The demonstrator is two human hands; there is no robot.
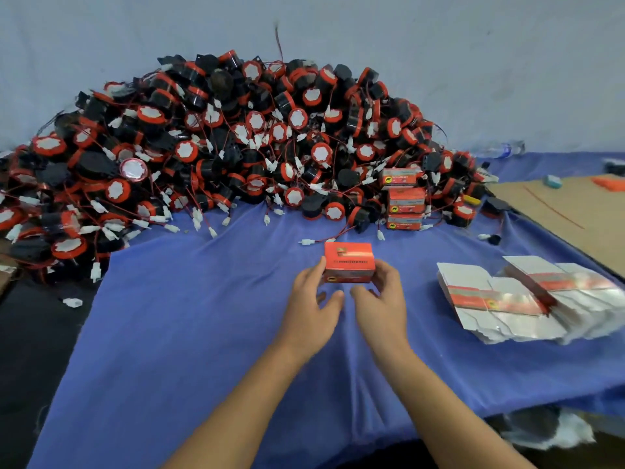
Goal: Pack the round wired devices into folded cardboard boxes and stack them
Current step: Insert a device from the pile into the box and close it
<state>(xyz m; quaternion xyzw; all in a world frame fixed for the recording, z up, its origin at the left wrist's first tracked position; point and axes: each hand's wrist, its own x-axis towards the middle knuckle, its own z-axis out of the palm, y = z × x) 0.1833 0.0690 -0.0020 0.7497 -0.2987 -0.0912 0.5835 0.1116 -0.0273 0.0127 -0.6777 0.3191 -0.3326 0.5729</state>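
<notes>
Round wired devices point(220, 147) lie heaped at back left. In front, the left hand point(316, 299) and right hand point(382, 296) pinch a closed red box point(350, 262) by its ends, seemingly just above the blue cloth point(203, 316). Three like boxes point(404, 199) stand stacked farther right.

The visible body consists of 2 bare forearms and 2 bare hands. The bare left hand point(316, 301) has uncovered fingers and 1 uncovered thumb with a rounded tip. The bare right hand point(384, 299) is likewise uncovered. Behind the fingers, each wrist narrows, then joins the bare left forearm point(243, 394) or bare right forearm point(449, 401), which widens away from the fingers. Nail detail is too blurred to read.
</notes>
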